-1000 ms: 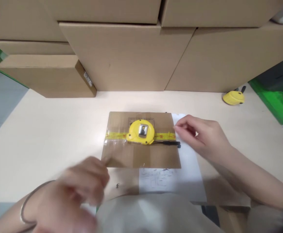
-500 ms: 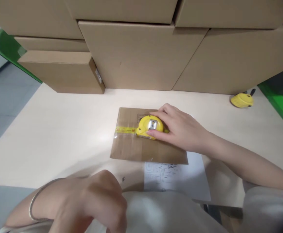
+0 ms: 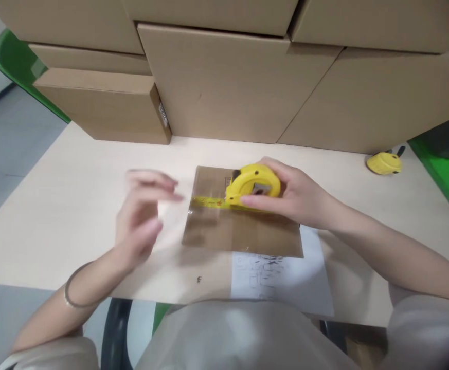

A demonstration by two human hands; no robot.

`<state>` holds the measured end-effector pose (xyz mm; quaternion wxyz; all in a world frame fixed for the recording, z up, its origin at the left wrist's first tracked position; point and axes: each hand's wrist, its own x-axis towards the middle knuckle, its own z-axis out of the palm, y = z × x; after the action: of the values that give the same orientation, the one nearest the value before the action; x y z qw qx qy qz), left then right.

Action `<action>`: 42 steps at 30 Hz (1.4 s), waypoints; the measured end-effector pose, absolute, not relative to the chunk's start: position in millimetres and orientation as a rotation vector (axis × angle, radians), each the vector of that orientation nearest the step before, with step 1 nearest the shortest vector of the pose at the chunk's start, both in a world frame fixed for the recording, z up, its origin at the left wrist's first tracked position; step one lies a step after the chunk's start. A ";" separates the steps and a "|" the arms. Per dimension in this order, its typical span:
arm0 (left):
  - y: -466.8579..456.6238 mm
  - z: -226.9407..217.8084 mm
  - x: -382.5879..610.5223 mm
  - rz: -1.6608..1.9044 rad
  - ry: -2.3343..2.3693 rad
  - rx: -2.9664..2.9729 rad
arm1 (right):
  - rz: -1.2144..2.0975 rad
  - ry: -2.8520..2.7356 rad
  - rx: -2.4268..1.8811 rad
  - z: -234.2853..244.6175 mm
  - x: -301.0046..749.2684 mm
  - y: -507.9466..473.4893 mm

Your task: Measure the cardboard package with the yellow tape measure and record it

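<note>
Stacked cartons back the counter [image 3: 73, 205], where her right hand [image 3: 293, 198] grips a yellow tape measure [image 3: 252, 186] on a flat carton [image 3: 243, 231], left hand [image 3: 141, 216] hovering open-fingered.

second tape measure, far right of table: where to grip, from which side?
Grip the yellow tape measure across its rounded body, coming from above: it lies flat on the table with nothing close around it. Probably avoid the dark strap at its far right end.

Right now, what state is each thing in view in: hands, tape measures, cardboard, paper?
right hand: shut on tape measure
tape measure: tilted up on edge, yellow blade drawn out leftward
left hand: open, blurred, holding nothing
flat cardboard: lying flat on the table
paper sheet: flat, partly under the cardboard
second tape measure: untouched, far right
</note>
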<state>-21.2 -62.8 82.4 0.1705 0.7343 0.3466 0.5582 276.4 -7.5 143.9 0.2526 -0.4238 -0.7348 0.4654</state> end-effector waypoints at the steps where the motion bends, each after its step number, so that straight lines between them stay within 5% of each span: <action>1: -47.2 70.1 -19.3 1.594 0.986 1.972 | 1.352 -1.953 -1.119 145.2 273.6 -5.1; 4: -17.1 41.0 -8.7 1.427 1.004 1.578 | 1.541 -1.947 -1.040 148.4 261.4 0.1; 11: -17.9 22.3 10.1 1.195 0.860 1.116 | 1.017 -2.400 -0.925 148.8 221.3 0.7; 23: -1.8 16.1 -19.5 1.019 0.990 1.628 | 1.023 -2.308 -1.080 131.5 281.9 -5.6; 32: -1.1 12.1 -18.5 1.046 1.031 1.596 | 0.917 -1.985 -1.452 130.9 403.1 -42.3; 42: -3.4 11.5 -18.5 1.079 1.032 1.547 | 0.902 -1.928 -1.530 116.2 406.2 -50.8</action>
<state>-18.5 -3.4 11.5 0.4759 0.6328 0.4222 0.4414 406.2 -50.8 116.2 0.2572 -0.5641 -0.7106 0.3327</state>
